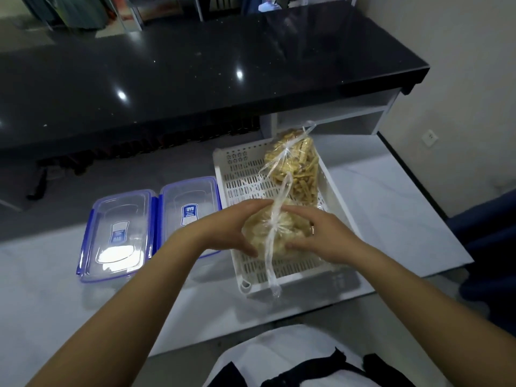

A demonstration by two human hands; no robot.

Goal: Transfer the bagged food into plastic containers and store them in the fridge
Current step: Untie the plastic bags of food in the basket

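A white perforated basket point(339, 196) stands on the low white table point(391, 213). Inside it lie two tied clear bags of pale snack food. The near bag point(276, 233) is clasped from both sides: my left hand point(231, 230) on its left, my right hand point(318, 233) on its right. Its knotted plastic tail hangs over the basket's front rim. The far bag point(296, 166), filled with yellow sticks, rests at the basket's back. Two clear lidded containers with blue clips sit left of the basket, the left one point(117, 236) beside the right one point(190, 208).
A glossy black counter point(195, 71) runs across the far side, overhanging the table's back. A white wall with a socket point(430, 137) is at the right. A dark blue seat point(491, 247) sits at the right edge. My white garment with black straps point(307, 364) fills the bottom.
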